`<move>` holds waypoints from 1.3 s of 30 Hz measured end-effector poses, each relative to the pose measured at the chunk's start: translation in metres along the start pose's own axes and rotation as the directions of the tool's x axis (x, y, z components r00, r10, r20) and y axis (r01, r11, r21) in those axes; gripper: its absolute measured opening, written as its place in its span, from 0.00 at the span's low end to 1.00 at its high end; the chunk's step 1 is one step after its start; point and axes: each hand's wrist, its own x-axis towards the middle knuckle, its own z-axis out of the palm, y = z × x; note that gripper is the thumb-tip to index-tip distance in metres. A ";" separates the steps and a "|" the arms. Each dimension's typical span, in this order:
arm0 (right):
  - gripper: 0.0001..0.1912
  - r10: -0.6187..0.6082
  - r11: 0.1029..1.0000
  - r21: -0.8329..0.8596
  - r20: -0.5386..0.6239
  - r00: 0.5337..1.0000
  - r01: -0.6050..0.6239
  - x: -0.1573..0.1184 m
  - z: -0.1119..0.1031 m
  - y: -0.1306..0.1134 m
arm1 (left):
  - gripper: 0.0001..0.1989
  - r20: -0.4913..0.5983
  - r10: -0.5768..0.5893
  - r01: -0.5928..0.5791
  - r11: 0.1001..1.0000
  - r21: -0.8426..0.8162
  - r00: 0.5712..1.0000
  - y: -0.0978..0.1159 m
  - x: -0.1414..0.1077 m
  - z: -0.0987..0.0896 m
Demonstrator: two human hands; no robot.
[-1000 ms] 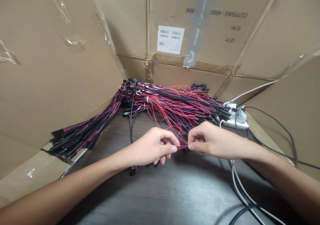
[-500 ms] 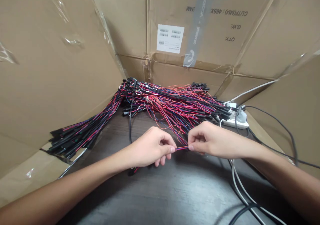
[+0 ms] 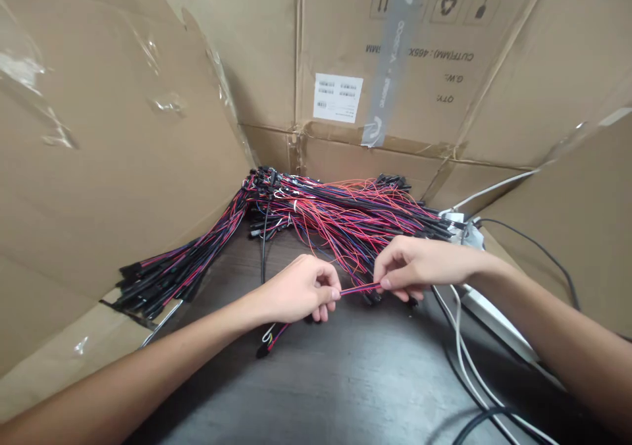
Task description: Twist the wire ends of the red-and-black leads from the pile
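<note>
Between my two hands a short stretch of a wire harness [image 3: 359, 289] runs taut, with red, orange and dark blue or purple strands. My left hand [image 3: 305, 289] pinches it between thumb and fingers. At the other side my right hand [image 3: 412, 270] pinches the same strands. A black connector [image 3: 263, 351] with red and yellow-white wires hangs out below my left hand. Another dark end shows just under my right hand. Behind both hands lies a large pile of wire harnesses [image 3: 340, 211], red, orange and black.
A bundle of harnesses [image 3: 153, 287] with black ends fans out at left. Cardboard walls [image 3: 405, 103] enclose the dark table [image 3: 296, 392]. At right are a white power strip [image 3: 498, 323], white cables [image 3: 461, 340] and a black cable [image 3: 486, 418].
My right hand has moved a little to the right along the strands, so a longer stretch shows between my hands. The camera view has tilted up slightly.
</note>
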 end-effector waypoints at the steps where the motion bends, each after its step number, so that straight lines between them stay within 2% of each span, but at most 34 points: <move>1: 0.08 0.011 1.000 -0.009 0.008 1.000 -0.011 0.000 -0.002 -0.002 | 0.07 0.002 0.006 -0.006 1.000 -0.022 1.000 -0.001 0.001 -0.001; 5: 0.06 0.046 0.996 -0.068 -0.068 0.997 -0.050 -0.002 0.002 -0.004 | 0.08 0.044 0.009 -0.006 0.998 -0.064 0.999 -0.002 0.002 -0.005; 8: 0.07 0.015 0.996 -0.085 -0.110 0.994 -0.024 -0.004 0.012 0.004 | 0.10 0.088 -0.007 0.013 0.998 -0.063 0.996 -0.003 0.003 -0.005; 11: 0.10 -0.128 0.973 -0.207 -0.123 0.984 0.101 -0.005 0.019 0.017 | 0.11 0.132 -0.018 0.025 0.998 -0.054 0.991 -0.006 0.004 -0.003; 13: 0.10 -0.209 0.959 -0.223 -0.136 0.968 0.175 -0.005 0.022 0.028 | 0.10 0.148 -0.023 0.030 0.999 -0.044 0.989 -0.008 0.004 -0.003; 20: 0.16 -0.238 0.970 -0.134 -0.324 0.916 0.205 -0.010 0.039 0.058 | 0.12 0.197 -0.038 0.045 0.999 -0.029 0.980 -0.013 0.005 -0.007; 27: 0.23 -0.241 0.963 0.036 -0.333 0.912 0.268 -0.010 0.048 0.076 | 0.11 0.218 -0.031 0.032 0.999 -0.004 0.976 -0.012 0.005 -0.004; 32: 0.18 -0.243 0.945 0.132 -0.332 0.911 0.300 -0.007 0.047 0.079 | 0.12 0.235 -0.055 0.050 0.998 0.026 0.971 -0.012 0.007 -0.005; 39: 0.15 -0.186 0.951 0.177 -0.325 0.927 0.253 -0.010 0.049 0.079 | 0.13 0.263 -0.069 0.062 0.997 0.033 0.962 -0.011 0.009 -0.007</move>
